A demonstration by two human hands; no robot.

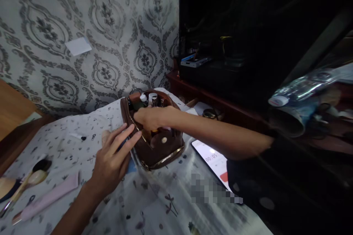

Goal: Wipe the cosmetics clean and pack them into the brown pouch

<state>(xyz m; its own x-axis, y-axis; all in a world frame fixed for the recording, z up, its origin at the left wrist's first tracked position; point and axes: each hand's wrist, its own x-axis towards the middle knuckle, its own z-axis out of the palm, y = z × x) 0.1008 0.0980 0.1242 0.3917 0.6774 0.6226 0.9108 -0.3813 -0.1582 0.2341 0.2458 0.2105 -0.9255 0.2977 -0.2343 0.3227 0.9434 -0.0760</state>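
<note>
A brown zippered bag [143, 154] stands open on a white patterned cloth, with several bottles and tubes inside it, among them a white-capped bottle [143, 98]. My right hand [153, 118] reaches into the bag from the right; its fingertips are hidden inside, so what they touch does not show. My left hand [114, 154] rests against the bag's left side near the zipper, fingers spread, holding nothing. Behind its fingers a beige item [105, 136] partly shows.
A pink tube [51, 196], a makeup brush [20, 190] and a small white tube [75, 136] lie at left. A lit phone [211, 158] lies right of the bag, under my right forearm. A plastic bottle [306, 86] and dark screen [234, 18] are at right.
</note>
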